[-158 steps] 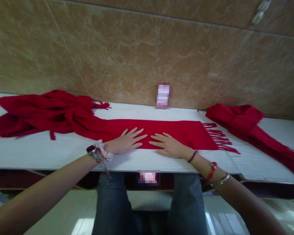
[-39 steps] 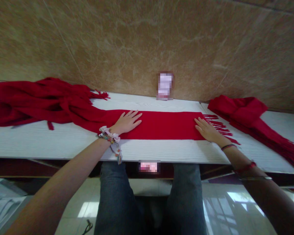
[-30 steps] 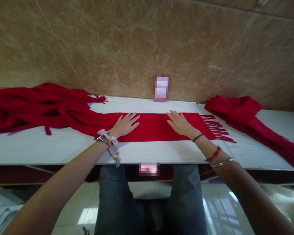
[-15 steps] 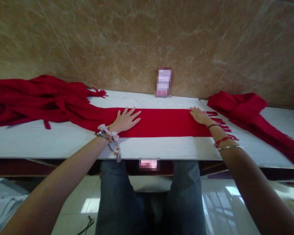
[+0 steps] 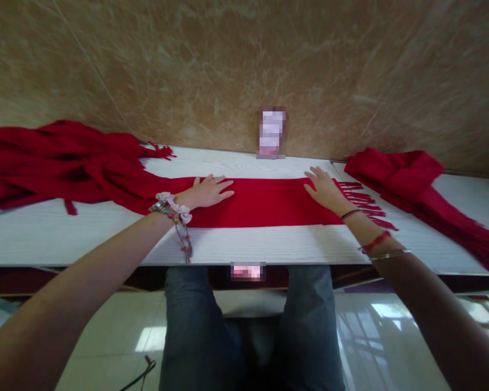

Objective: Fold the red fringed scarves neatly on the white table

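Observation:
A red scarf [image 5: 264, 203] lies flat as a long band across the white tabletop in front of me. Its fringe [image 5: 364, 203] spreads out at the right end, while its left part runs into a rumpled heap of red cloth [image 5: 81, 163]. My left hand [image 5: 206, 191] rests on the left part of the flat band, palm down with fingers stretched toward the right. On the right end, near the far edge, lies my right hand [image 5: 324, 189], fingers spread. Both hands are open and grip nothing.
Another red scarf [image 5: 395, 174] with a long fringe lies loosely folded at the right. A brown marbled wall [image 5: 179, 70] borders the back of the white table [image 5: 244, 247]. A blurred-out object [image 5: 272, 133] stands by the wall. Below, a cord [image 5: 140, 374] lies on the tiled floor.
My right hand has shifted slightly left and away from me, its fingers more spread, uncovering more of the fringe. My left hand has moved a little and lies flatter across the scarf.

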Demonstrator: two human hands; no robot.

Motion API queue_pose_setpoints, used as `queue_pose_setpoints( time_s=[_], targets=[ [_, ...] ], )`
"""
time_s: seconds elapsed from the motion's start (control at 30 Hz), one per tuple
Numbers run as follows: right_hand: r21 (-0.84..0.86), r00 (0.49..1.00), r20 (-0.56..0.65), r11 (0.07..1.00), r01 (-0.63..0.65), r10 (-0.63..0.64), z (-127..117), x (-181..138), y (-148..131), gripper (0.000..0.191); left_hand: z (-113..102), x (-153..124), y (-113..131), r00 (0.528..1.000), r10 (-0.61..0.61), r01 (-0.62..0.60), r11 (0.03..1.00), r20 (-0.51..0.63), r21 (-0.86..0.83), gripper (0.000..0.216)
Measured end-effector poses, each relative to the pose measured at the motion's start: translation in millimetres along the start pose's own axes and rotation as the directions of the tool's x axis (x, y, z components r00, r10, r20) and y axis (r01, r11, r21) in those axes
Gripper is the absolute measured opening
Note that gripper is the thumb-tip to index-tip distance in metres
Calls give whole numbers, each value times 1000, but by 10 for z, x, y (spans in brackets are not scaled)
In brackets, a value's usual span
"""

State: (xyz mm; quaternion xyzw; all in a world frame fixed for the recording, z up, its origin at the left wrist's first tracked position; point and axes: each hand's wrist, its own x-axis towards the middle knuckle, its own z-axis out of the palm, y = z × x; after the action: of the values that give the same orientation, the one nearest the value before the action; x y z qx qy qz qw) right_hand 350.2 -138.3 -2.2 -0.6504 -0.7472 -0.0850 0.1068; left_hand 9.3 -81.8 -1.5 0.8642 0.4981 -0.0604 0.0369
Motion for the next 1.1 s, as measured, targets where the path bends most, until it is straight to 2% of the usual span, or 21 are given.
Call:
queue_pose_setpoints(
  time_s=[0.07,0.13,0.23,0.3,0.4,0.5,0.63,0.73,0.93,1.1],
  targets=[
    [94,970,-3,966,241,-242,-65,-85,-392,41,-113,113,-86,992,128,-128,991,21,29,53],
    [158,913,4,902,402,-408,-128,-203,-788,40,-202,232,-138,970,242,-243,969,24,40,52],
    [164,843,67,839,519,-534,-202,-379,-1234,39,-229,375,-122,953,302,-302,953,3,36,50],
    [126,817,116,824,552,-565,-223,-454,-1383,33,-175,430,-74,956,293,-293,956,-4,32,51],
    [64,814,147,826,559,-562,-222,-485,-1419,28,-59,460,-21,981,195,-195,981,9,3,55],
    [58,803,155,816,575,-576,-220,-469,-1365,33,-3,458,-25,991,132,-131,990,13,-44,56],
    [69,796,163,812,579,-582,-237,-471,-1362,37,-58,486,-46,965,250,-254,966,-82,-40,51],
    [75,815,158,830,553,-558,-243,-486,-1406,38,-122,544,-19,936,313,-322,946,-161,-29,46],
    [17,832,139,841,540,-537,-188,-489,-1418,30,-172,689,77,970,191,-204,976,-147,-78,35],
    [-105,841,36,835,541,-540,-135,-493,-1425,20,-180,783,98,979,144,-174,961,-144,-217,30]
  ],
)
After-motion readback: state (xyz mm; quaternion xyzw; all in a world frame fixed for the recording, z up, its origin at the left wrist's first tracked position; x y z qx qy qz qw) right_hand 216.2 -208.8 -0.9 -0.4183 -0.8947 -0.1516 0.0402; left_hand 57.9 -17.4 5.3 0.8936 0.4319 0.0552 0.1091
